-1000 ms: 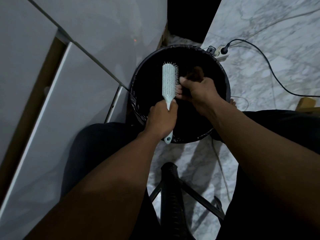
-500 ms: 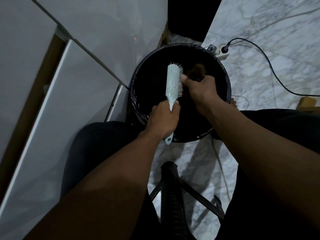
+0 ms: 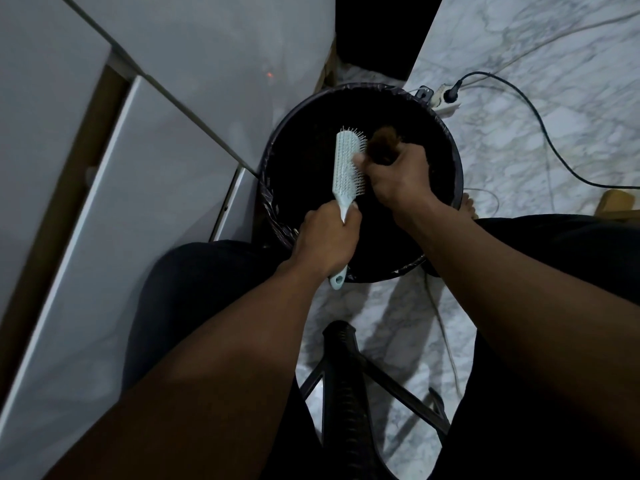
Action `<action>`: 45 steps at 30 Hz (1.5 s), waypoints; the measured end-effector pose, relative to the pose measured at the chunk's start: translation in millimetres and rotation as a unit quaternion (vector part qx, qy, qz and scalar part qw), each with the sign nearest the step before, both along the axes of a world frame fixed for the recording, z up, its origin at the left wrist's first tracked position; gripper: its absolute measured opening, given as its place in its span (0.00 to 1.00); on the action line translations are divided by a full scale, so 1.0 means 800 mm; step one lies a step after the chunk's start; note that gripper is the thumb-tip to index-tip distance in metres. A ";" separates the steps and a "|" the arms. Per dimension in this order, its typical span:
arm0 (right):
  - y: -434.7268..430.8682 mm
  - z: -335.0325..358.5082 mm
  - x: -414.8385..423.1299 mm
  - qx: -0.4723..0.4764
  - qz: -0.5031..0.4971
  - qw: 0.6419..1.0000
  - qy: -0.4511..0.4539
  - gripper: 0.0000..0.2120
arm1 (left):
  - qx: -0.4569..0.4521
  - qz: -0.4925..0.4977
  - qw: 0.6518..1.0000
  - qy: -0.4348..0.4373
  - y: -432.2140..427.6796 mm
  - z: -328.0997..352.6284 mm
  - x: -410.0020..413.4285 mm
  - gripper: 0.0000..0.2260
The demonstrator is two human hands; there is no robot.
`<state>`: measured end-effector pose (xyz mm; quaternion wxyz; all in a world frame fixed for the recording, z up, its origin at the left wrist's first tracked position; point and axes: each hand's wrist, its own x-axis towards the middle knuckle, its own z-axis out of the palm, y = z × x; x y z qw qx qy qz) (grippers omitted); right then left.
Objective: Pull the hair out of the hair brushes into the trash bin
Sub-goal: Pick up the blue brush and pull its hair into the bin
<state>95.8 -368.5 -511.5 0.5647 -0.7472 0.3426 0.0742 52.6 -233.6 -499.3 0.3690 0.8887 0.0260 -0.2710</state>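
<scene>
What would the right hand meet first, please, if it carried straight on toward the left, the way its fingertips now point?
The right hand, clutching a brown clump of hair, would most likely meet the bristles of the pale blue plastic hairbrush at once; its fingertips already seem to touch them, though depth is unclear.

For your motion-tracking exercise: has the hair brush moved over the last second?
Yes. The hair brush has tilted, its head swinging right, against the trash bin rim.

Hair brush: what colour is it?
Pale mint-blue hair brush, with light bristles; only the head view shows it, held by the left hand over the bin.
</scene>
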 end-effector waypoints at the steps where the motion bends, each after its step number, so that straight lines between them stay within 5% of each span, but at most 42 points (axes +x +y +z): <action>1: -0.001 -0.001 0.000 0.024 -0.019 1.000 0.004 0.15 | -0.004 0.000 1.000 -0.002 0.000 0.001 0.001 0.20; 6: -0.007 0.011 0.002 0.223 -0.161 0.961 0.022 0.10 | -0.015 0.027 0.999 0.008 -0.001 0.003 0.004 0.21; 10: -0.013 0.013 0.003 0.156 -0.091 0.982 0.054 0.11 | -0.019 0.029 0.999 0.015 -0.001 0.005 0.003 0.21; 16: -0.025 0.011 0.010 0.174 -0.150 0.971 0.072 0.12 | -0.036 0.072 0.997 0.019 0.002 0.000 0.007 0.20; 21: -0.026 0.008 0.011 0.126 -0.050 0.985 0.108 0.08 | -0.024 0.064 0.997 0.021 0.001 0.002 0.007 0.20; 27: -0.009 0.008 0.008 0.098 -0.017 0.993 0.065 0.41 | -0.019 0.059 0.998 0.021 -0.001 0.006 0.007 0.20; 30: 0.000 0.010 0.004 0.101 0.052 0.993 0.029 0.30 | -0.032 0.062 0.997 0.037 -0.003 0.006 0.008 0.19; 35: 0.002 0.002 0.003 0.102 0.029 0.994 -0.009 0.10 | -0.032 0.053 0.997 0.044 -0.005 0.006 0.005 0.19; 40: -0.004 -0.002 0.003 0.079 0.013 0.997 -0.014 0.14 | -0.031 0.042 0.998 0.034 -0.005 0.008 0.006 0.21; 45: -0.001 0.003 0.011 0.246 -0.132 0.960 0.037 0.16 | -0.048 0.073 0.995 0.046 -0.003 0.004 0.008 0.20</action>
